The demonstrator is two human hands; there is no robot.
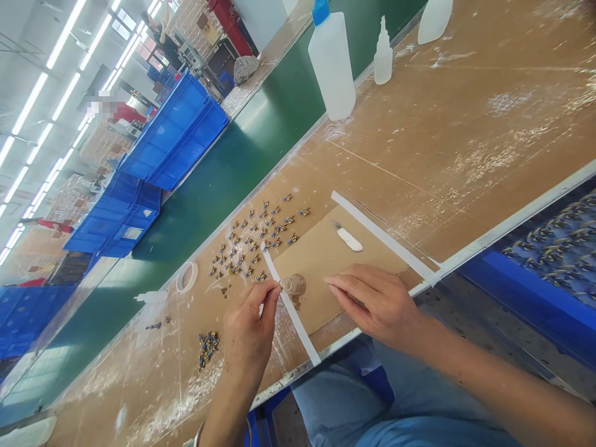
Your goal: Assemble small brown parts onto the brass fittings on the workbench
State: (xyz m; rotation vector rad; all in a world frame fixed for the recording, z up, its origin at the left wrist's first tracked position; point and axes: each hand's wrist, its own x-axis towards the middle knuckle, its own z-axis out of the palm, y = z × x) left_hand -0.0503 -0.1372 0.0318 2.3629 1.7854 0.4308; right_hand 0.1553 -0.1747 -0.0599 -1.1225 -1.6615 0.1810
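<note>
My left hand (251, 326) is closed in a pinch, its fingertips right beside a small clear round cup (295, 284). Whatever lies between those fingertips is too small to make out. To the right of the cup, my right hand (379, 304) hovers over a cardboard sheet (321, 261), thumb and fingers pressed together. Its contents, if any, are hidden. Many small gold-and-blue pieces (254, 242) are spread beyond my left hand, and a tight pile of similar pieces (208, 349) lies to its left. On the cardboard rests a small white-handled tool (348, 238) with a metal tip.
White tape strips (382, 236) border the cardboard. A tape roll (187, 277) and a small white bottle (153, 297) lie at left. A large blue-capped bottle (333, 68) and a dropper bottle (383, 56) stand farther back. Behind runs a green belt (261, 130) with blue crates (174, 136).
</note>
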